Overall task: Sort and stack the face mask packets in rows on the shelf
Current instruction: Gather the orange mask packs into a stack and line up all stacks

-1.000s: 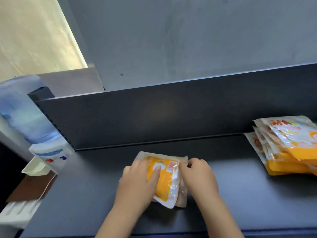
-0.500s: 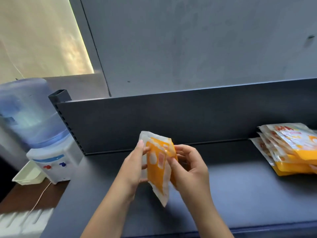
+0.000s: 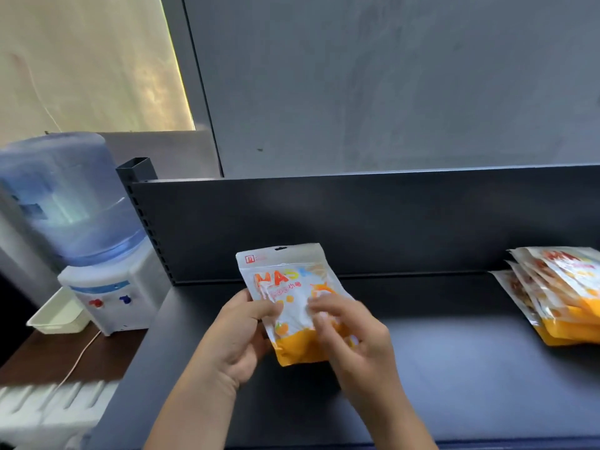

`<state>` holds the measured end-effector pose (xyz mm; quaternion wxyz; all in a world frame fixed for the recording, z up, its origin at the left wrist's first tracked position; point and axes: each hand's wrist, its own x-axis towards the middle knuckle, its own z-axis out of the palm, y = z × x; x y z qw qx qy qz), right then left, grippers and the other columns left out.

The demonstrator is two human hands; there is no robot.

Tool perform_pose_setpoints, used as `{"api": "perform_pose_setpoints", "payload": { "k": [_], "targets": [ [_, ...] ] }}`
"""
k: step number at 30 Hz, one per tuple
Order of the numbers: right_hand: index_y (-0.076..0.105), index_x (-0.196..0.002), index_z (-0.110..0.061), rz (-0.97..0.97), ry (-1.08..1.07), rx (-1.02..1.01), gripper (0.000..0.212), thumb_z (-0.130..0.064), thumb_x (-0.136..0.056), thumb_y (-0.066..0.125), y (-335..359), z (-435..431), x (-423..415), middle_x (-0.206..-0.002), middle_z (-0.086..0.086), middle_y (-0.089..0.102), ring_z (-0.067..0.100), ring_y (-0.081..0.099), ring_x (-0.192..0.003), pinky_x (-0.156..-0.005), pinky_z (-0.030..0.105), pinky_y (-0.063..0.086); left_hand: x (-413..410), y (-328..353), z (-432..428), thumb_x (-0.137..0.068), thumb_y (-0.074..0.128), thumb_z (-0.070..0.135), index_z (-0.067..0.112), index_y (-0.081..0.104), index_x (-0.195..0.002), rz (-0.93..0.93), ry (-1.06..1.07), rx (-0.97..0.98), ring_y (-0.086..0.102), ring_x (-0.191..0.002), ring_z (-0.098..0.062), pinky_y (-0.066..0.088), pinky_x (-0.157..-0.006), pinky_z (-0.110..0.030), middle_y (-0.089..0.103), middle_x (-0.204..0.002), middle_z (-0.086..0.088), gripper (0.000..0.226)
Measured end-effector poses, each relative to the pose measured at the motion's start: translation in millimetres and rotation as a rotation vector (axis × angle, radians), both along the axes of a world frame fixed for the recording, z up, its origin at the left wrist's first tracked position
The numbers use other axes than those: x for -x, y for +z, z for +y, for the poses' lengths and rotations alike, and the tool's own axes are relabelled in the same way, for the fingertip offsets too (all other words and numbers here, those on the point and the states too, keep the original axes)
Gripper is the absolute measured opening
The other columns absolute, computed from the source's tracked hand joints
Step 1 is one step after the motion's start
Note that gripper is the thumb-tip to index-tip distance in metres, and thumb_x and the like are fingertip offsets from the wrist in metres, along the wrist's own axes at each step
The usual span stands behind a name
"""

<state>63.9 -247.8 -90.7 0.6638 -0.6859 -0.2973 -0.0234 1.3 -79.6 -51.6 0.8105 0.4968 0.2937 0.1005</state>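
left hand (image 3: 238, 339), right hand (image 3: 354, 342) gripping mask packet (image 3: 287, 284) above shelf (image 3: 454, 368)

Glossy plastic-film mask packet (image 3: 293, 300) against a matt, smooth shelf (image 3: 454, 378) (seemingly painted metal); translucent plastic water bottle (image 3: 65, 196) alongside.

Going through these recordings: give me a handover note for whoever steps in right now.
Left hand grips the white-and-orange plastic mask packet by its left edge; right hand holds its right side.
Packet is upright, above the dark grey metal shelf.
Done: a fanned pile of matching packets lies at the shelf's right end.
Left: place this one, then tidy the rows.
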Motion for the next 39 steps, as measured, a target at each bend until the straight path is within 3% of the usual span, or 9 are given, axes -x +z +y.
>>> {"api": "perform_pose_setpoints", "payload": {
  "k": [3, 5, 8, 11, 13, 21, 26, 35, 39],
  "targets": [
    [0.06, -0.124, -0.044, 0.146, -0.218, 0.235, 0.036, -0.041, -0.092, 0.074, -2, 0, -9, -0.127, -0.029, 0.056, 0.0, 0.056, -0.122, -0.096, 0.029, 0.055, 4, -2, -1, -0.09, 0.062, -0.014, 0.004, 0.063, -0.129, -0.022, -0.027, -0.017, 0.075, -0.109, -0.041, 0.055, -0.1, -0.063, 0.077, -0.119, -0.021, 0.043],
    [0.059, -0.132, -0.037, 0.39, -0.178, 0.196, 0.048, -0.042, -0.088, 0.078, -4, -3, -15, -0.127, -0.022, 0.062, 0.005, 0.064, -0.117, -0.093, 0.037, 0.06, 6, -4, -1, -0.086, 0.066, -0.016, 0.005, 0.064, -0.127, -0.016, -0.045, -0.036, 0.076, -0.108, -0.039, 0.058, -0.096, -0.06, 0.078, -0.118, -0.019, 0.046],
    [0.071, -0.118, -0.019, 0.674, -0.091, -0.029, 0.032, -0.02, -0.088, 0.081, -5, -9, -19, -0.109, 0.004, 0.08, 0.022, 0.079, -0.096, -0.081, 0.051, 0.066, 8, -10, -1, -0.08, 0.075, -0.012, 0.005, 0.067, -0.127, 0.009, -0.056, -0.058, 0.077, -0.103, -0.039, 0.059, -0.093, -0.058, 0.079, -0.113, -0.019, 0.051],
    [0.074, -0.104, -0.008, 0.736, -0.154, -0.113, 0.012, -0.011, -0.092, 0.076, -3, -17, -22, -0.094, 0.013, 0.082, 0.028, 0.08, -0.085, -0.07, 0.045, 0.066, 9, -15, -1, -0.079, 0.08, -0.002, 0.005, 0.068, -0.125, 0.004, -0.015, -0.003, 0.078, -0.101, -0.039, 0.059, -0.091, -0.056, 0.08, -0.111, -0.02, 0.047],
    [0.072, -0.104, -0.007, 0.76, -0.176, -0.168, 0.01, -0.013, -0.096, 0.071, 0, -23, -29, -0.094, 0.014, 0.082, 0.028, 0.08, -0.083, -0.068, 0.041, 0.065, 8, -17, -4, -0.084, 0.077, 0.001, 0.005, 0.069, -0.124, -0.015, 0.008, 0.037, 0.078, -0.101, -0.04, 0.059, -0.091, -0.058, 0.079, -0.112, -0.021, 0.042],
    [0.068, -0.119, -0.006, 0.868, -0.069, -0.253, 0.028, -0.015, -0.093, 0.072, 10, -62, -60, -0.102, 0.018, 0.081, 0.039, 0.079, -0.092, -0.079, 0.056, 0.064, -2, -18, -21, -0.089, 0.073, 0.012, 0.008, 0.069, -0.126, -0.048, 0.134, 0.081, 0.076, -0.105, -0.043, 0.053, -0.097, -0.07, 0.078, -0.115, -0.021, 0.037],
    [0.068, -0.119, 0.002, 0.91, 0.112, -0.289, 0.046, -0.008, -0.075, 0.075, 17, -105, -80, -0.108, 0.024, 0.078, 0.041, 0.078, -0.094, -0.066, 0.044, 0.067, -17, -16, -54, -0.096, 0.067, 0.015, 0.011, 0.069, -0.126, -0.054, 0.149, 0.068, 0.077, -0.104, -0.042, 0.054, -0.096, -0.068, 0.079, -0.115, -0.02, 0.03],
    [0.067, -0.11, -0.016, 0.8, -0.093, -0.266, 0.025, -0.003, -0.089, 0.075, 35, -230, -139, -0.09, 0.008, 0.083, 0.028, 0.081, -0.082, -0.068, 0.041, 0.066, -85, -18, -172, -0.098, 0.066, 0.015, 0.009, 0.067, -0.127, -0.042, 0.182, 0.037, 0.076, -0.104, -0.042, 0.052, -0.098, -0.069, 0.078, -0.115, -0.02, 0.03],
    [0.066, -0.114, -0.024, 0.7, -0.13, -0.194, 0.031, -0.005, -0.092, 0.075, 45, -294, -167, -0.092, 0.004, 0.083, 0.023, 0.081, -0.083, -0.073, 0.04, 0.064, -116, -24, -234, -0.097, 0.065, 0.014, 0.007, 0.067, -0.127, -0.032, 0.213, 0.041, 0.076, -0.103, -0.043, 0.058, -0.088, -0.069, 0.078, -0.115, -0.022, 0.031]
  ]
}}
